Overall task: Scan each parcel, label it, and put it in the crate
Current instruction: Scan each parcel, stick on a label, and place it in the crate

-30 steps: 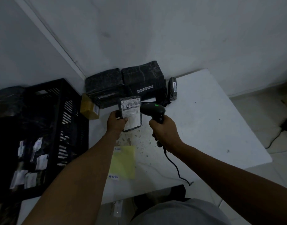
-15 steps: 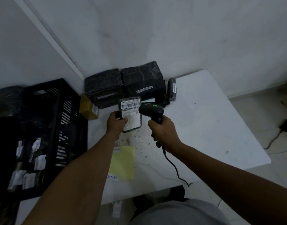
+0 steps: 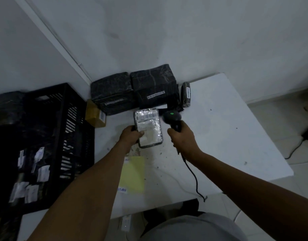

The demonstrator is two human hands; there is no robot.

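Observation:
My left hand [image 3: 131,136] grips a small flat parcel [image 3: 149,129] wrapped in shiny plastic, its barcode label facing up, held just above the white table [image 3: 228,136]. My right hand [image 3: 182,137] holds a black corded barcode scanner [image 3: 172,117] with a green light on top, its head just right of the parcel's upper edge. A black plastic crate [image 3: 50,136] stands left of the table, with several labelled parcels [image 3: 28,181] inside.
Two large black wrapped parcels [image 3: 113,93] [image 3: 155,87], a narrow black parcel [image 3: 186,94] and a small brown box [image 3: 95,115] sit at the table's back. A yellow label sheet [image 3: 133,174] lies near the front edge. The scanner cable [image 3: 193,174] trails off the front.
Both hands stay nearly where they were; the scanner has shifted slightly right, away from the parcel's barcode.

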